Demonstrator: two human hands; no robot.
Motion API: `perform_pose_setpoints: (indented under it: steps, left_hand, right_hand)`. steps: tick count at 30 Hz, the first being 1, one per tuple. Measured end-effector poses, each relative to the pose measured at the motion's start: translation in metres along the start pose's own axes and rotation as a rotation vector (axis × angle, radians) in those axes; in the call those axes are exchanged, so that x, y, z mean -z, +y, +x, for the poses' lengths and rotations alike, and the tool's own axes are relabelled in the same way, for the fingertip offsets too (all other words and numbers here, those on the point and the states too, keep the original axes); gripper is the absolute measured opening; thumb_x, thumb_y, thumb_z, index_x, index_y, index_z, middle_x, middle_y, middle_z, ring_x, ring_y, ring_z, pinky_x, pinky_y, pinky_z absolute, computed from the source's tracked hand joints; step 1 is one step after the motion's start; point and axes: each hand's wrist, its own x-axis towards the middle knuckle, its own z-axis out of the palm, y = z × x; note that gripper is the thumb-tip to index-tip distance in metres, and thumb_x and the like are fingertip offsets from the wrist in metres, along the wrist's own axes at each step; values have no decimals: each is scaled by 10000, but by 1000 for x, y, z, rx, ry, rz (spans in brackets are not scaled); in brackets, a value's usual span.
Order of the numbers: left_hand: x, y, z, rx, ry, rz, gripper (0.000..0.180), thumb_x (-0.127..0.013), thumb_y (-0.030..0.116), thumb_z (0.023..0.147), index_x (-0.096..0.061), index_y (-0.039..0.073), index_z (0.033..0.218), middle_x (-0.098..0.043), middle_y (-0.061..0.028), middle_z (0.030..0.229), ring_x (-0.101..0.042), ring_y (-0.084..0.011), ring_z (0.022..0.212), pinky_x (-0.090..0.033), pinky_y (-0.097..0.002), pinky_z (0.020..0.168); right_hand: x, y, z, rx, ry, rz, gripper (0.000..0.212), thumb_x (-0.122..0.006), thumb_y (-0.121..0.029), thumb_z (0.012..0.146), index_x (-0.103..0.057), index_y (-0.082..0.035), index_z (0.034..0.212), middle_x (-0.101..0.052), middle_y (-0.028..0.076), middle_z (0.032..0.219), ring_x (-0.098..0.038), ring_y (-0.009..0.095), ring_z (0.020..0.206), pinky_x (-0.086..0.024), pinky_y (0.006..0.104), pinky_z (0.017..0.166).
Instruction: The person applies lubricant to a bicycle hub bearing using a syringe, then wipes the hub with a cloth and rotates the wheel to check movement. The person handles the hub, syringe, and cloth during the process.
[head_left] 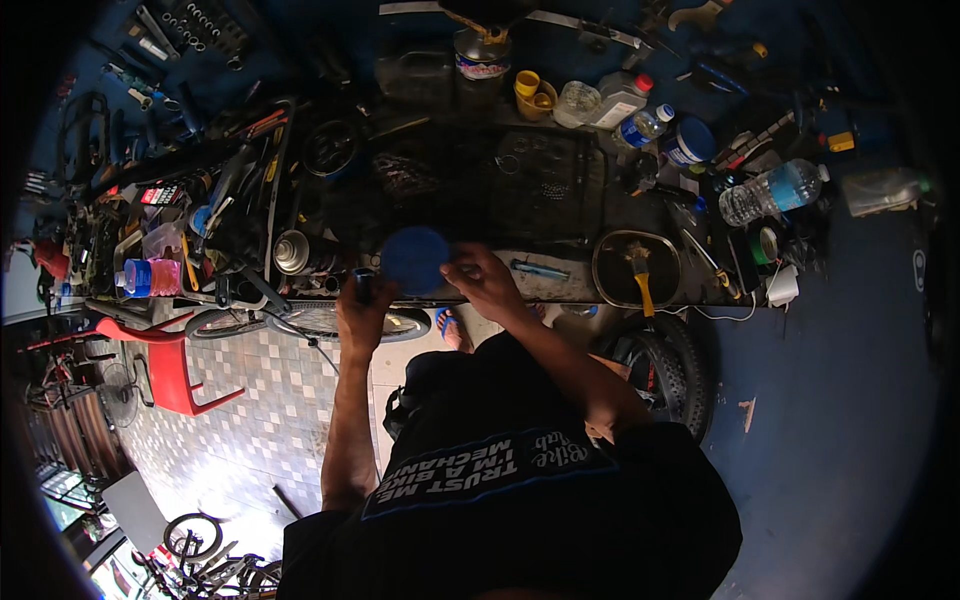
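A round blue lid (416, 258) is held up in front of me over the near edge of the workbench. My right hand (486, 284) is closed on its right edge, with thumb and fingers pinching it. My left hand (362, 312) is closed around a short dark cylindrical piece (363, 284) with a paler top. Its fingertips reach the lid's lower left edge. Whatever is under the lid is hidden. A spray can (291, 252) lies left of my left hand, and a slim light-blue tool (540, 270) lies right of my right hand.
A basin (603, 272) with a yellow-handled brush (642, 280) sits to the right. Bottles (775, 194) and a blue-lidded tub (690, 140) stand beyond it. Tools crowd the left, near a pink-filled bottle (150, 278). A bicycle wheel (400, 324) and red chair (180, 372) are below.
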Motion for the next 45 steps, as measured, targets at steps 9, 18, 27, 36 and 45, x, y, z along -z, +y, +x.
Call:
perform_pose_setpoints:
  steps: [9, 18, 27, 36, 45]
  left_hand:
    - [-11, 64, -30, -181, -121, -5, 312, -818, 163, 902, -607, 6, 1072, -695, -110, 853, -629, -156, 728, -515, -331, 663]
    - [-70, 86, -20, -347, -390, -66, 343, -777, 122, 927, -637, -10, 1210, -727, -216, 1081, -733, -334, 1013, -561, -401, 859]
    - [-100, 103, -3, -490, -360, 39, 367, -803, 149, 891, -676, 13, 1207, -716, -184, 1119, -692, -365, 1051, -547, -424, 894]
    - [-114, 120, 1, -561, -341, 38, 361, -809, 155, 877, -689, 24, 1192, -711, -161, 1081, -674, -357, 1021, -538, -427, 870]
    - [-112, 132, 5, -624, -377, 106, 370, -800, 140, 863, -713, 44, 1210, -708, -143, 1059, -648, -345, 1006, -525, -434, 878]
  right_hand:
    - [107, -19, -33, 283, 148, -972, 308, -769, -297, 891, -698, -102, 1119, -668, 110, 1093, -650, 313, 1078, -548, 450, 901]
    - [150, -9, -40, 239, 52, -1134, 305, -753, -267, 896, -701, -109, 1152, -681, 133, 1111, -651, 327, 1102, -545, 463, 934]
    - [183, -128, -64, 305, -21, -688, 311, -680, -298, 1000, -679, -145, 1271, -731, 122, 1082, -726, 318, 946, -571, 399, 787]
    - [199, -137, -63, 432, -30, -910, 260, -694, -257, 978, -715, -146, 1213, -720, 99, 1007, -707, 300, 936, -574, 425, 770]
    - [206, -153, -59, 469, -104, -1014, 264, -718, -210, 945, -730, -135, 1198, -704, 96, 937, -690, 287, 862, -569, 421, 734]
